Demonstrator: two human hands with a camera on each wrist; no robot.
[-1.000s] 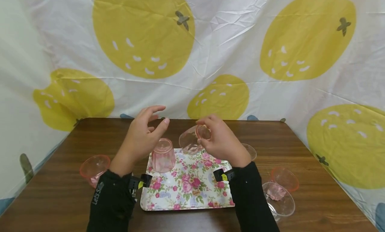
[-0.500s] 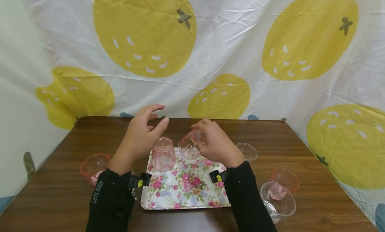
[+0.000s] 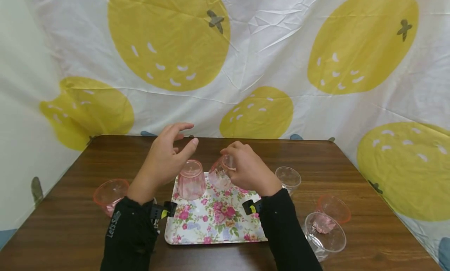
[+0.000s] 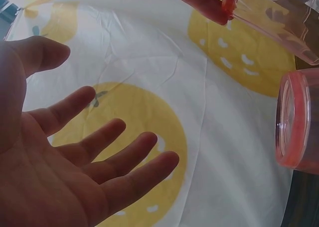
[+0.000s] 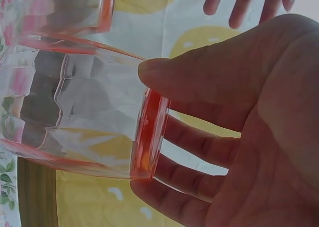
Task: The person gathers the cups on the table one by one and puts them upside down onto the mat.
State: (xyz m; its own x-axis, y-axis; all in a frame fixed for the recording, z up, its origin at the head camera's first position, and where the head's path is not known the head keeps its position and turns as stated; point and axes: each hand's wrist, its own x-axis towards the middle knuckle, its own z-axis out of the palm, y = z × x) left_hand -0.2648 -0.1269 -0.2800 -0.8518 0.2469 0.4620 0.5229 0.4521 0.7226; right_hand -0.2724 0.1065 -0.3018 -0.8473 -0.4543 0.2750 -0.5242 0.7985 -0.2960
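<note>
My right hand [image 3: 251,167] grips a see-through pink glass [image 3: 218,177] by its base end, thumb on one side and fingers on the other. The glass is tilted mouth-down over the back of a floral tray [image 3: 218,228]; whether its rim touches the tray I cannot tell. In the right wrist view, the held glass [image 5: 94,107] shows faceted walls and a thick reddish base. A second pink glass [image 3: 191,183] stands upside down on the tray's back left. Above and left of it hovers my left hand [image 3: 163,161], holding nothing, its fingers [image 4: 134,184] spread and relaxed.
A pink-rimmed glass [image 3: 110,195] stands left of the tray on the brown wooden table [image 3: 52,232]. To the right are a clear glass [image 3: 289,176], another clear glass [image 3: 327,234] and a pink-rimmed one [image 3: 334,208]. Lemon-patterned cloth [image 3: 260,60] hangs behind.
The right hand has lowered the glass toward the tray and moved slightly left, turning it more mouth-down. My left hand has stayed in place.
</note>
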